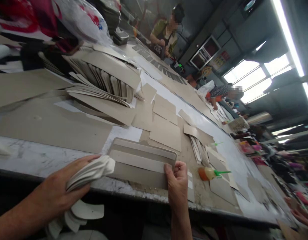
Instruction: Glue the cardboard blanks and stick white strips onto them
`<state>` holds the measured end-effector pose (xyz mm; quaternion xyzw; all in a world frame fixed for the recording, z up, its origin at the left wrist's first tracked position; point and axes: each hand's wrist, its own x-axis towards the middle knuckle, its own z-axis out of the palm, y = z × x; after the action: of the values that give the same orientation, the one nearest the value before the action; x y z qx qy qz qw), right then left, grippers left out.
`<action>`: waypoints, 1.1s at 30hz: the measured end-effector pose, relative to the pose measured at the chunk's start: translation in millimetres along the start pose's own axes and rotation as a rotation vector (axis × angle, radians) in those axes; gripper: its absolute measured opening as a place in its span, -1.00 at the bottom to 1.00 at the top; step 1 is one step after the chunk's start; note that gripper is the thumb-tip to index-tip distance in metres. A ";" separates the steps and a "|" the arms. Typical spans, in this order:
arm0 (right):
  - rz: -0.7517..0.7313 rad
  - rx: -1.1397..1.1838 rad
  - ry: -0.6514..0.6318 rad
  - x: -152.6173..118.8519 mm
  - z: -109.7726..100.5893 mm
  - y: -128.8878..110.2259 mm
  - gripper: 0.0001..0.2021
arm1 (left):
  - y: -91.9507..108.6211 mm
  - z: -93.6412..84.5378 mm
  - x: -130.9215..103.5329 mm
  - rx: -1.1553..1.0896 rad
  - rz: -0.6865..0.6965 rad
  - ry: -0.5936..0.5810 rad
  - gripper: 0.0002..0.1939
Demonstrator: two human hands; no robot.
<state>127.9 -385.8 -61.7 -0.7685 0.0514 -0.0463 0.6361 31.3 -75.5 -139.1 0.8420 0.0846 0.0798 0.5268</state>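
My left hand is closed round a bundle of thin off-white strips, whose ends fan out to the right. More curved pale pieces hang below that hand, under the table's edge. At the front edge of the table, my right hand grips the right end of a grey-beige rectangular panel, thumb on top. The panel has rounded corners, a raised rim and lighter bands running along it. The strips' tips overlap the panel's left end; whether they touch it I cannot tell.
A glue-like bottle with a green nozzle lies right of my right hand. Beige card pieces and stacked curved boards cover the table. Two people work across it; another person's hands show at far right.
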 end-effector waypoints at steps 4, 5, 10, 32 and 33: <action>-0.029 0.148 -0.042 3.2 -11.4 -14.0 -0.54 | 21.3 -16.5 16.6 -0.137 -0.384 0.055 -0.47; -0.028 0.167 -0.053 4.7 -15.4 -16.3 -0.54 | 28.4 -16.7 20.8 -0.200 -0.447 0.059 -0.44; -0.011 0.261 -0.077 12.4 -38.3 -20.8 -0.50 | 56.0 -0.5 35.4 -0.533 -0.497 0.033 -0.36; 0.091 0.159 0.330 19.1 -132.9 55.3 -0.39 | 110.3 119.7 57.8 -0.467 -0.364 -0.452 -0.60; 0.093 0.116 0.344 20.5 -138.1 58.6 -0.38 | 109.7 125.4 59.5 -0.432 -0.334 -0.465 -0.61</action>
<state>128.2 -533.9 -93.4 -0.7082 0.1918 -0.1505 0.6626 123.7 -218.8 -91.9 0.6812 0.0802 -0.1851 0.7037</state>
